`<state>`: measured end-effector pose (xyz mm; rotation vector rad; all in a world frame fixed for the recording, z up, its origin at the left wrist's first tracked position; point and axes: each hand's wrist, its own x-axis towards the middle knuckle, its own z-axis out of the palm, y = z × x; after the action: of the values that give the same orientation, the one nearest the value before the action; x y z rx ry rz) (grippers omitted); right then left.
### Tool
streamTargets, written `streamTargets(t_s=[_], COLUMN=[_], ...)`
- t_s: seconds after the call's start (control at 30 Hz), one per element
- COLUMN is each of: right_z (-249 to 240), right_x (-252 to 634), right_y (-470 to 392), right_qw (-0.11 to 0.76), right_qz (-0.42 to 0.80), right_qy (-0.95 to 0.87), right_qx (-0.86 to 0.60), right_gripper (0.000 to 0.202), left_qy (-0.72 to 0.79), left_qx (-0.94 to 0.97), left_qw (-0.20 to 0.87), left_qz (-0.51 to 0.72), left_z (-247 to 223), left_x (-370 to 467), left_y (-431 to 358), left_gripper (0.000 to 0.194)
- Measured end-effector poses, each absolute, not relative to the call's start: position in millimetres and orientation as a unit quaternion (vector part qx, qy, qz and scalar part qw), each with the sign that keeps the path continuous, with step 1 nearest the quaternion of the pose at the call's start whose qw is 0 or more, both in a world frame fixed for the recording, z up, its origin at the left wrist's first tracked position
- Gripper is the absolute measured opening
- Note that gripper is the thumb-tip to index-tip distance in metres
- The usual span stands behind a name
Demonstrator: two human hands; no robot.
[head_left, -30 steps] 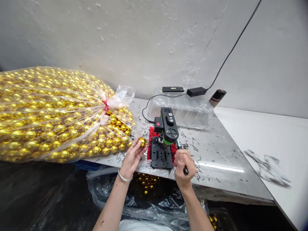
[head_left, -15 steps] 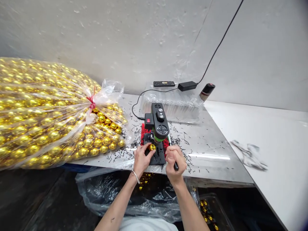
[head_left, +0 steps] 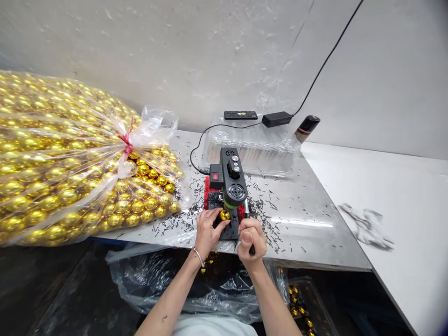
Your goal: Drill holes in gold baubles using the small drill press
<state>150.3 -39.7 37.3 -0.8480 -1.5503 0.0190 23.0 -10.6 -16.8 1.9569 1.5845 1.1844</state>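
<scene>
A small black machine [head_left: 234, 179] with a red switch stands on a red mat [head_left: 206, 191] near the table's front edge. Under its green-ringed head is a shiny gold ball [head_left: 224, 215], pinched between the thumb and fingers of my left hand [head_left: 208, 229]. My right hand [head_left: 252, 238] is wrapped round the black lever handle [head_left: 252, 250] at the machine's right side. Short black scraps lie scattered around the machine.
A big clear bag of gold balls [head_left: 70, 177] fills the left. Behind the machine are a clear plastic tray [head_left: 259, 154], a power adapter [head_left: 277, 119] and a dark-capped can [head_left: 307, 128]. A glove [head_left: 367, 226] lies right. Below hangs a plastic bag [head_left: 140, 280].
The lever handle stands more upright, and my right hand has shifted slightly left with it. The ball in my left hand sits a little further right under the machine head. The view has shifted slightly.
</scene>
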Motion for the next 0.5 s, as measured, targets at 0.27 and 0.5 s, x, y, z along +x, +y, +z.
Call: streamTargets(t_s=[0.27, 0.5], right_z=[13.6, 28.6], right_x=[150.5, 150.6], right_y=[-30.6, -29.9], right_qw=[0.645, 0.639], right_qz=[-0.041, -0.03], right_qy=[-0.667, -0.686], right_qx=[-0.372, -0.347], right_gripper=[0.034, 0.034], left_qy=[0.556, 0.555], left_qx=[0.697, 0.694], left_qw=[0.164, 0.163], left_qz=[0.422, 0.429], left_z=[-17.5, -20.4], left_x=[23.3, 24.3], left_y=[-11.9, -8.4], left_gripper=[0.027, 0.026])
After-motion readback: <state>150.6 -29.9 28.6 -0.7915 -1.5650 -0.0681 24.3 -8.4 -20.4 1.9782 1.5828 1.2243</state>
